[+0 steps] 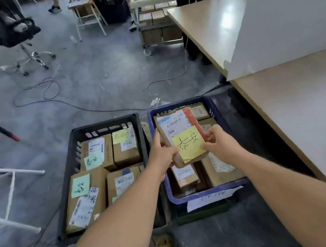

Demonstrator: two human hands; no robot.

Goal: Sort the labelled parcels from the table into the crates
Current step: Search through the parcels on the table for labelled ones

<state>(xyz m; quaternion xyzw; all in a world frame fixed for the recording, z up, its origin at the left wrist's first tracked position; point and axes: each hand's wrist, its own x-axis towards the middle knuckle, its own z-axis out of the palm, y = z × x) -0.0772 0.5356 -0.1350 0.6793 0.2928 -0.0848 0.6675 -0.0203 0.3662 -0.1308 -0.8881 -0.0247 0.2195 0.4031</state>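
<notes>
A brown cardboard parcel [181, 126] with a white shipping label and a yellow handwritten note is held above the blue crate [204, 195]. My left hand [161, 152] grips its left edge and my right hand [220, 142] grips its right edge near the note. The blue crate holds several brown parcels under the held one. To its left stands a black crate [73, 160] filled with several parcels that carry green and yellow notes. The wooden table [297, 105] runs along the right.
A white board [289, 5] stands on the table. Cables [51, 92] lie on the grey floor beyond the crates. An office chair [13, 34], a wooden chair [84, 9] and a trolley of boxes [154, 23] stand at the back. White frame legs [10, 183] are at the left.
</notes>
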